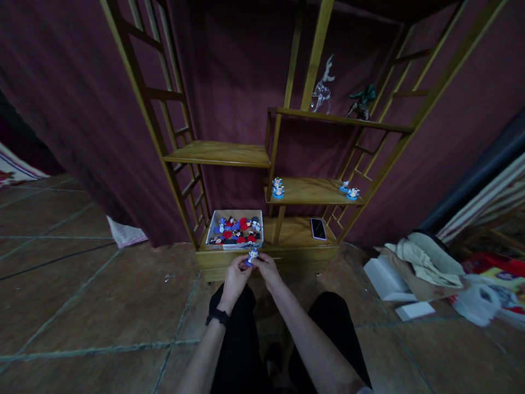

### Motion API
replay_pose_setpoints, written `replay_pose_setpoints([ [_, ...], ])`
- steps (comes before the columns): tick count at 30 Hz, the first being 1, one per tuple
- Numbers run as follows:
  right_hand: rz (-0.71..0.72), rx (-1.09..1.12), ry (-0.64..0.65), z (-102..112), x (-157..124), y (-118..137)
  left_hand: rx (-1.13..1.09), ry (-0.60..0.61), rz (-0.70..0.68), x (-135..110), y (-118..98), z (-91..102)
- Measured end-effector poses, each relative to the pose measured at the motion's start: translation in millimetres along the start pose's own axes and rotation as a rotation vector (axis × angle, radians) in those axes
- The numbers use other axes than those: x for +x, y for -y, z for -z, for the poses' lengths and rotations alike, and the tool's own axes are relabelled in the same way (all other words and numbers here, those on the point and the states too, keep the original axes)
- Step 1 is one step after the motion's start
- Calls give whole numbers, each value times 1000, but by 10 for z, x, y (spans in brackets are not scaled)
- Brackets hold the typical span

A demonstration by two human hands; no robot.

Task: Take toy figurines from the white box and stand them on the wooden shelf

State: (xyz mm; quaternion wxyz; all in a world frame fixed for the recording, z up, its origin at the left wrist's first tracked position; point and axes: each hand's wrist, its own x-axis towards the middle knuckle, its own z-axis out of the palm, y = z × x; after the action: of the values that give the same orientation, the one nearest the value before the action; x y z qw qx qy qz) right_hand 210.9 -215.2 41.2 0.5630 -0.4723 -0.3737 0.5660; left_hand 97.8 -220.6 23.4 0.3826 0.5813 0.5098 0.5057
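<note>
A small purple and white figurine [252, 256] is pinched between my two hands, just in front of the cabinet's lower ledge. My left hand [237, 276] grips it from the left, and my right hand [266, 268] holds its right side. Right behind them, a shallow cardboard box [237, 247] rests on the bottom shelf with several red, black and purple figurines lying in it. On the middle right shelf [309, 191], blue-based figurines [278, 189] stand at the left end and more figurines [351, 193] at the right end.
A phone [318, 229] lies on the bottom shelf at right. Higher up stand a clear deer ornament [321, 97] and a dark green ornament [363, 101]. White boxes [389, 279], cloth [426, 262] and a plastic bag [478, 300] sit on the floor at right.
</note>
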Motion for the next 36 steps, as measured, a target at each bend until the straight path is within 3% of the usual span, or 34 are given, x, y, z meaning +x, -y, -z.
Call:
replay_pose_setpoints([
  [6,-29,3,8,1,-9,-11,49,5,-24,-6,-13,17],
  [13,57,10,-52,-77,3,-61,188,-125,-65,-91,-147,8],
  [24,36,-46,-1,-124,-30,-74,283,-126,-128,-163,-145,4],
  [36,-15,-77,-106,-325,-48,-42,290,-147,-171,-233,-186,3],
])
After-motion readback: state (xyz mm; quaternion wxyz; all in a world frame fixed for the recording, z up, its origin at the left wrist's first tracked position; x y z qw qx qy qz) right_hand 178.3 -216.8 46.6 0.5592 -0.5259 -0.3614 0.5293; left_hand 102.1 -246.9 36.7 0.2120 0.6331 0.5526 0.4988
